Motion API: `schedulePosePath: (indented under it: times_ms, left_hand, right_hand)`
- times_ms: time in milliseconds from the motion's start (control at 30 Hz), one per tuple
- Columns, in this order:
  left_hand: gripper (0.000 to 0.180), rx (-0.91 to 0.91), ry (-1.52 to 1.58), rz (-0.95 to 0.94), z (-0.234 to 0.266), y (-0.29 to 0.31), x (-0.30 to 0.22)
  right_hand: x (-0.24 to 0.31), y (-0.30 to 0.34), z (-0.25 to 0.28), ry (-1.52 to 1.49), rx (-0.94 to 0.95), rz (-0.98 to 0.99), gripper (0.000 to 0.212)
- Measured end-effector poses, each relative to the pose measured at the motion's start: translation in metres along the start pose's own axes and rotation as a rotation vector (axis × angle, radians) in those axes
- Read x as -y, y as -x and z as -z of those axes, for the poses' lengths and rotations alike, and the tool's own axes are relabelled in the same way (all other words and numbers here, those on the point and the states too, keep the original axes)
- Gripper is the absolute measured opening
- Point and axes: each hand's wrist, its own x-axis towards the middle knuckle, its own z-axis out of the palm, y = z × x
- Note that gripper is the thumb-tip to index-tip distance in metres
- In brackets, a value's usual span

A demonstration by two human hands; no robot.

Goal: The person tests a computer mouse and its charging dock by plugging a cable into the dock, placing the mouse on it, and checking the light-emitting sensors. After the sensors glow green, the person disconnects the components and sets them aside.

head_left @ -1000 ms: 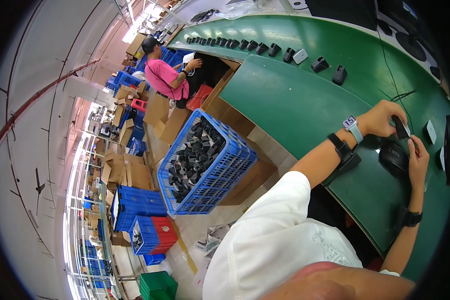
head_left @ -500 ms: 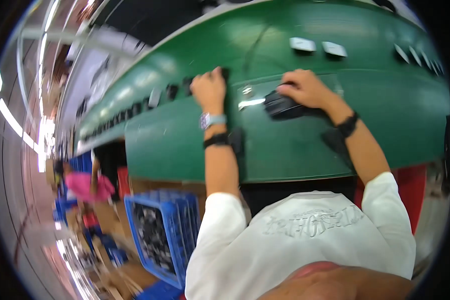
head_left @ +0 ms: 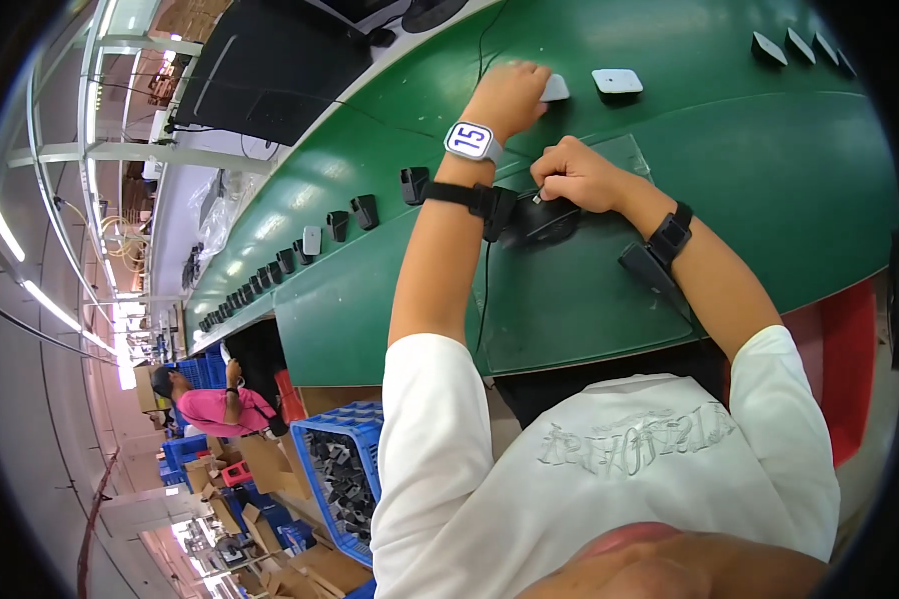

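My left hand [head_left: 509, 98] is at the far side of the green table, its bent fingers on the left end of a small white-topped black block [head_left: 555, 90]. Between the thumb and fingers of my right hand [head_left: 584, 178], a thin dark cable with a small silver plug [head_left: 536, 199] sticks out to the left. That hand is closed, low over a clear sheet [head_left: 609, 299] on the table. Beneath it lies a dark patch that I cannot tell from shadow or reflection. Another white-topped block [head_left: 617, 82] stands right of the left hand.
A row of black blocks [head_left: 365, 211] runs down the table's left side. Several pale-faced blocks [head_left: 767, 48] stand far right. A blue crate [head_left: 320, 499] of dark parts is below the left edge, a red bin [head_left: 849, 379] to the right. A person in pink [head_left: 215, 411] is farther left.
My left hand has gone from the black row to the far white-topped block, leaving a black block in the row. The black object under my right hand is gone; that hand now pinches a cable.
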Motion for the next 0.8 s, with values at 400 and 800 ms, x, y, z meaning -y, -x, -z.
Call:
schedulePosePath:
  times_ms: [400, 800]
  left_hand:
    - [0.019, -0.319, -0.295, -0.029, 0.073, 0.102, -0.022]
    - [0.035, -0.501, -0.115, 0.068, 0.058, 0.154, -0.024]
  right_hand:
    - [-0.004, -0.001, 0.006, 0.034, -0.034, -0.001, 0.022]
    - [-0.007, 0.001, 0.005, 0.031, -0.005, -0.112, 0.023]
